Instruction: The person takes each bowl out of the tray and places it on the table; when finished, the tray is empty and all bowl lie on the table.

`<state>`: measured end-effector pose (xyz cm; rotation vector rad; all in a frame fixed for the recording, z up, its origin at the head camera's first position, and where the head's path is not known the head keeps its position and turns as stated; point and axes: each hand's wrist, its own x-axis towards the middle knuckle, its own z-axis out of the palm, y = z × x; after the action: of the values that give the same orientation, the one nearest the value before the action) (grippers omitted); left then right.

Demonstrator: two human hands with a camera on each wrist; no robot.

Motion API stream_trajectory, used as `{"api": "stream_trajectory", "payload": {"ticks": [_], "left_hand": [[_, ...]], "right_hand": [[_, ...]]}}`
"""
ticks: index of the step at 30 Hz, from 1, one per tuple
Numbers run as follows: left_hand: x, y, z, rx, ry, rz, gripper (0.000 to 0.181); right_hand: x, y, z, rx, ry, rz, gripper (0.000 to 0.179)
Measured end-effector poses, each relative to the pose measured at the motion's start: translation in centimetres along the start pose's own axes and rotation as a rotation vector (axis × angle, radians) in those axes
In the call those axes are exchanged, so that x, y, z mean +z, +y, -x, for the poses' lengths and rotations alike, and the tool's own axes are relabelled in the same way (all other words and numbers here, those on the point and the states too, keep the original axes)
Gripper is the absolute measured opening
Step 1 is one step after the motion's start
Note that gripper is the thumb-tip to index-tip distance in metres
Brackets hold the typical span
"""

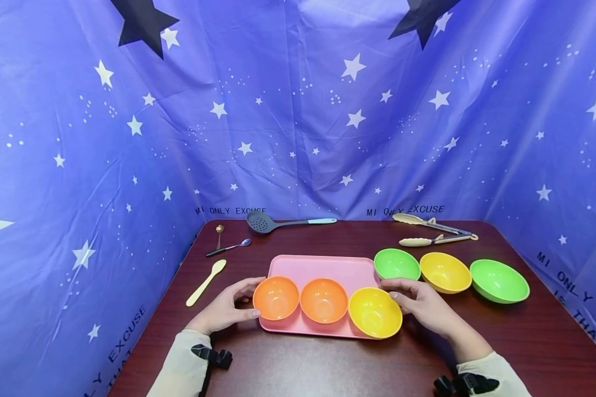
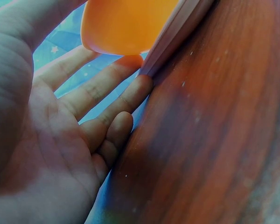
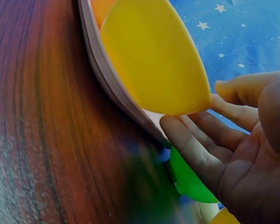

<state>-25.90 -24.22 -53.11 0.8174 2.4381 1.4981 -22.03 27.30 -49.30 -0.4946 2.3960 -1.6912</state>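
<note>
A pink tray (image 1: 323,263) bears two orange bowls, the left one (image 1: 275,298) and the middle one (image 1: 324,300), and a yellow bowl (image 1: 375,312) at its right end. My left hand (image 1: 230,302) is at the tray's left end, its fingers extended towards the left orange bowl and the tray edge. At the right end, my right hand (image 1: 424,305) has its fingertips against the side of the yellow bowl, close to the tray rim. In the right wrist view, the thumb (image 3: 245,88) stands near the bowl's rim. The left thumb's tip is outside the left wrist view.
To the right stand a green bowl (image 1: 397,263), another yellow bowl (image 1: 445,272) and a second green bowl (image 1: 499,281). Tongs (image 1: 439,230) and a slotted spoon (image 1: 263,222) lie at the back. Small spoons, including a pale yellow spoon (image 1: 206,283), lie left.
</note>
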Motion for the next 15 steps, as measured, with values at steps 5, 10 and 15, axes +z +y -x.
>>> {"api": "stream_trajectory", "payload": {"ticks": [5,10,15], "left_hand": [[-0.02,0.05,0.00,0.002,0.003,-0.002,0.072],[-0.01,0.01,0.04,0.003,0.001,0.001,0.072],[-0.01,-0.05,0.05,-0.002,0.000,0.006,0.072]], "right_hand": [[0.00,0.25,-0.09,0.022,-0.044,-0.032,0.042],[0.09,0.49,-0.12,0.034,-0.063,-0.011,0.040],[0.17,0.81,-0.13,0.050,-0.099,-0.091,0.042]]}}
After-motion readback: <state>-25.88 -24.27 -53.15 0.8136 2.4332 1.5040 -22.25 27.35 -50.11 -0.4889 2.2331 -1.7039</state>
